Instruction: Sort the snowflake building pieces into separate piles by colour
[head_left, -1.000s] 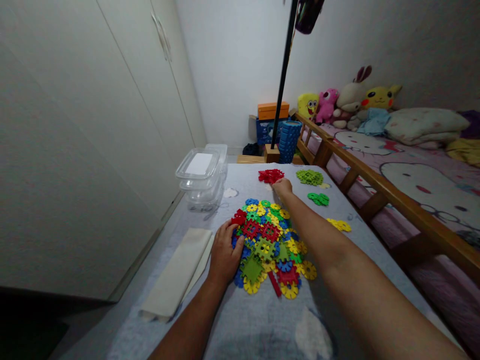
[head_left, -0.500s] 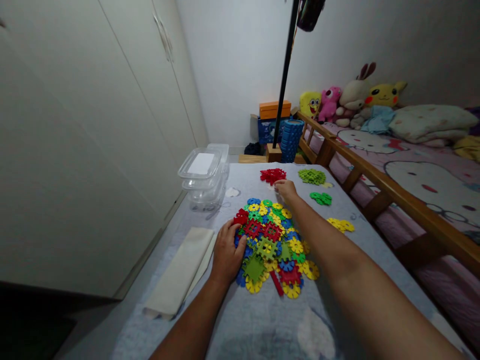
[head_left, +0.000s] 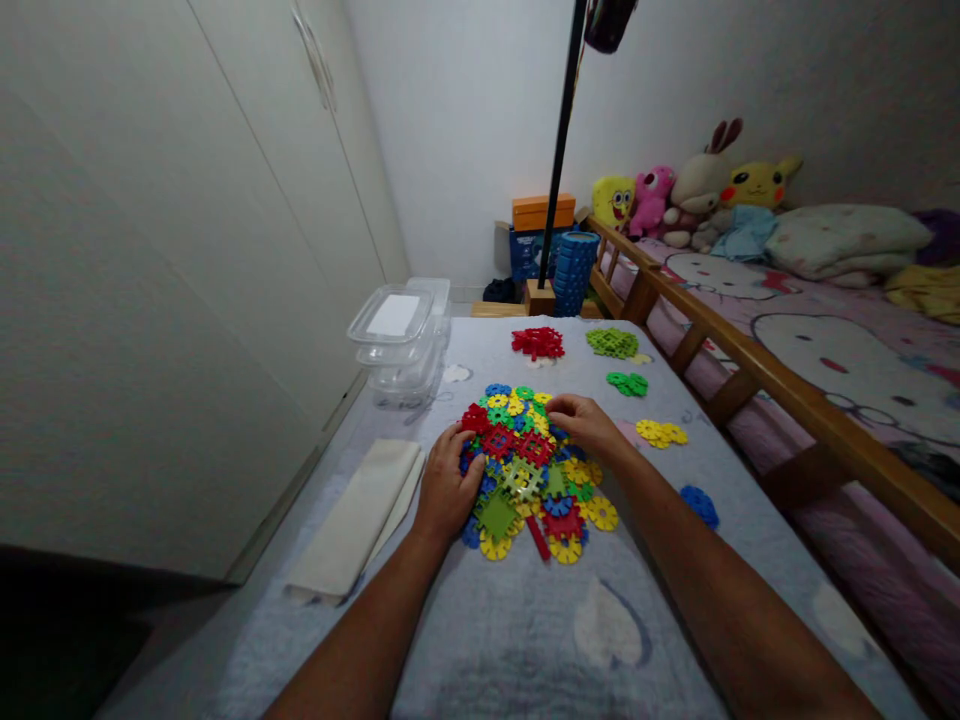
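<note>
A mixed heap of plastic interlocking building pieces [head_left: 517, 480] lies on the cloth-covered table: blue, yellow and green notched discs, with red and olive-green notched squares on top. Against the heap's left side rests my left hand [head_left: 448, 485], fingers extended over its edge and thumb apart, holding nothing I can see. My right hand [head_left: 589, 425] is at the heap's upper right edge. Its fingers are bent and drawn together at the pieces; anything between the fingertips is hidden. A loose red strip [head_left: 538, 538] lies at the heap's front.
Sorted piles stand beyond and to the right: red [head_left: 538, 343], light green [head_left: 612, 343], green [head_left: 628, 384], yellow [head_left: 661, 433] and blue [head_left: 699, 507]. Clear plastic boxes [head_left: 397, 345] are stacked at left, behind a folded cream cloth [head_left: 356, 520]. A wooden bed rail [head_left: 720, 350] runs along the right.
My right hand has come back from the red pile to the mixed heap. The left hand stays at the heap's left side. The view has shifted slightly, and the blue pile is now uncovered.
</note>
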